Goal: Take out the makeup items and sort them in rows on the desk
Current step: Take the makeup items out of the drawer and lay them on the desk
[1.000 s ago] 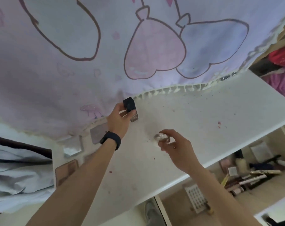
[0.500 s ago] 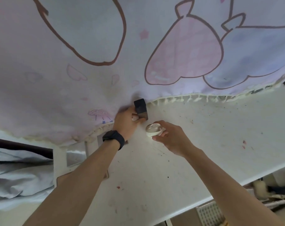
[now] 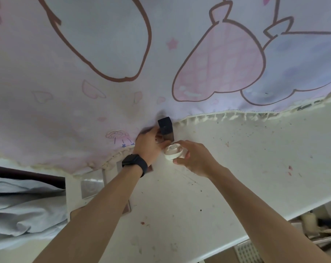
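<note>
My left hand (image 3: 148, 144) grips a small square bottle with a black cap (image 3: 166, 128) and holds it upright at the far edge of the white desk (image 3: 236, 168), right against the hanging cloth. My right hand (image 3: 196, 158) holds a small round white jar (image 3: 173, 151) with thumb and fingers around it, just to the right of the bottle and touching my left hand. Several flat compacts lie in a line at the desk's left end: a silvery one (image 3: 91, 187) and brownish ones (image 3: 127, 207), partly hidden under my left forearm.
A pale cloth with pink and lilac cartoon shapes (image 3: 217, 63) hangs over the back of the desk, its tasselled hem on the surface. Grey fabric (image 3: 18, 211) lies to the left. Below the desk's front edge at right, a shelf holds more items (image 3: 312, 224).
My right hand has carried the round jar up and left until it sits beside the bottle. My left hand with the bottle stayed near the cloth hem. The camera view shifted left and closer.
</note>
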`<state>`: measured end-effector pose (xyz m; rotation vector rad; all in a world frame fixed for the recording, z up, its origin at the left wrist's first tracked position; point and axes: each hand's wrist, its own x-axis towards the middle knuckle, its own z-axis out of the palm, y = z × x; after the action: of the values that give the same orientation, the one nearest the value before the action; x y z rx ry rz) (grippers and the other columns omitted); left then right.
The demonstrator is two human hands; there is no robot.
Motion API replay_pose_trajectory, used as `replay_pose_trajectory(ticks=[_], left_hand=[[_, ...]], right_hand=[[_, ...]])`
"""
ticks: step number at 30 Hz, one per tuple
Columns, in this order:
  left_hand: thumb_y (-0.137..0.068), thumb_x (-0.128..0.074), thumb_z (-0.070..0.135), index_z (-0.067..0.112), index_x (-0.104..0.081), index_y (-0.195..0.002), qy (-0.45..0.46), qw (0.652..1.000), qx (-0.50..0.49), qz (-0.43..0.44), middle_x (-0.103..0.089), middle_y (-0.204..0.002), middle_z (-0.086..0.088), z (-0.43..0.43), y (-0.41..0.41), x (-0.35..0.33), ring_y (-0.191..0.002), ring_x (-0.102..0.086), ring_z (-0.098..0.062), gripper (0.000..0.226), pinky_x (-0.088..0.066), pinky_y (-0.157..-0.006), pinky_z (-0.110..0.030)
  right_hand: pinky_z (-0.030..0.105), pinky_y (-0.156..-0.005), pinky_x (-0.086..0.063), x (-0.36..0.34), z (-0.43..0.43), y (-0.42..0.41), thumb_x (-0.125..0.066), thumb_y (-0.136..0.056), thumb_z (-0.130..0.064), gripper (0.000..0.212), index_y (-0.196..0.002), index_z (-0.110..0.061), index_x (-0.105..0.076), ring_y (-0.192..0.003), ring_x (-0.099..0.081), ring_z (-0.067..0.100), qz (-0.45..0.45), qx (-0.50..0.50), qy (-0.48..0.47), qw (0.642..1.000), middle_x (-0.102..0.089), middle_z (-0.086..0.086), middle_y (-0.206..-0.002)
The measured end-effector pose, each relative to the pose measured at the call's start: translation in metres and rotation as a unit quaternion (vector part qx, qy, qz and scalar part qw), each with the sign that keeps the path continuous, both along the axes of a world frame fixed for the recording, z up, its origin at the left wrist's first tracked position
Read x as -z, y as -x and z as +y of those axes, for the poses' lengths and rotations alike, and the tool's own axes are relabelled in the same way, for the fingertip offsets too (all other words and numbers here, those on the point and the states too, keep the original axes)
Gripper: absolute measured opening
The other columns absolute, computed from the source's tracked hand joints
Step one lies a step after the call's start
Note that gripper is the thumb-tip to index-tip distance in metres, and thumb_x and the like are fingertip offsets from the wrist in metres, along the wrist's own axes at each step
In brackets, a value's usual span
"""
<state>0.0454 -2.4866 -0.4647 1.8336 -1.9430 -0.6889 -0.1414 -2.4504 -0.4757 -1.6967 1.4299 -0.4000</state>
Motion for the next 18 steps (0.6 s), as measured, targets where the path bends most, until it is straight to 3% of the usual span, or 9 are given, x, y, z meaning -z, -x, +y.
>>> replay_pose_trajectory(ticks=[4, 7, 10, 12, 15, 18], left_hand=[[-0.080, -0.077, 0.032, 0.027, -0.051, -0.082, -0.008, 1.000, 0.006, -0.006, -0.058, -0.080, 0.010, 0.000, 0.000, -0.002, -0.078, -0.052, -0.010, 0.026, -0.038, -0.069, -0.018], [-0.082, -0.074, 0.027, 0.026, -0.051, -0.084, -0.020, 1.000, 0.010, -0.008, -0.058, -0.081, 0.009, 0.001, 0.001, -0.005, -0.078, -0.054, -0.013, 0.023, -0.040, -0.072, -0.020], [-0.083, -0.071, 0.014, 0.023, -0.056, -0.096, -0.039, 0.999, -0.002, 0.022, -0.064, -0.088, 0.006, 0.004, 0.000, -0.006, -0.084, -0.062, -0.019, 0.021, -0.052, -0.077, -0.029], [-0.081, -0.067, 0.000, 0.022, -0.060, -0.109, -0.042, 0.997, -0.033, 0.051, -0.067, -0.102, 0.003, 0.010, -0.004, -0.008, -0.091, -0.065, -0.018, 0.037, -0.057, -0.084, -0.035], [-0.081, -0.058, -0.013, 0.017, -0.061, -0.120, -0.066, 0.990, -0.076, 0.096, -0.066, -0.111, -0.002, 0.028, -0.006, -0.016, -0.098, -0.064, -0.016, 0.049, -0.056, -0.090, -0.034], [-0.087, -0.058, -0.006, 0.016, -0.062, -0.116, -0.055, 0.981, -0.126, 0.135, -0.066, -0.112, 0.000, 0.059, 0.000, -0.031, -0.100, -0.064, -0.018, 0.037, -0.054, -0.092, -0.035]], right_hand=[[0.028, -0.081, -0.051, -0.001, 0.003, -0.001, -0.076, -0.086, -0.028, 0.041, -0.123, -0.036, -0.061, -0.089, -0.060, 0.009, 0.012, 0.000, 0.003, 1.000, -0.064, -0.014, -0.109], [0.030, -0.084, -0.053, -0.004, 0.004, -0.002, -0.075, -0.086, -0.022, 0.046, -0.127, -0.034, -0.059, -0.094, -0.061, 0.011, 0.007, 0.009, -0.003, 1.000, -0.064, -0.013, -0.112], [0.034, -0.091, -0.054, -0.008, 0.005, -0.001, -0.074, -0.087, -0.015, 0.055, -0.136, -0.030, -0.053, -0.103, -0.060, 0.014, -0.008, 0.036, -0.011, 0.999, -0.062, -0.010, -0.125], [0.032, -0.093, -0.053, -0.011, 0.009, 0.004, -0.073, -0.088, -0.013, 0.062, -0.143, -0.027, -0.048, -0.106, -0.057, 0.014, -0.003, 0.048, -0.013, 0.999, -0.057, -0.007, -0.133], [0.022, -0.084, -0.050, -0.016, 0.026, 0.013, -0.072, -0.089, -0.011, 0.063, -0.144, -0.027, -0.046, -0.093, -0.059, 0.006, -0.012, 0.080, -0.022, 0.996, -0.056, -0.006, -0.132], [0.013, -0.073, -0.048, -0.023, 0.059, 0.026, -0.073, -0.089, -0.017, 0.055, -0.137, -0.030, -0.050, -0.087, -0.063, 0.002, -0.044, 0.129, -0.029, 0.990, -0.060, -0.012, -0.122]])
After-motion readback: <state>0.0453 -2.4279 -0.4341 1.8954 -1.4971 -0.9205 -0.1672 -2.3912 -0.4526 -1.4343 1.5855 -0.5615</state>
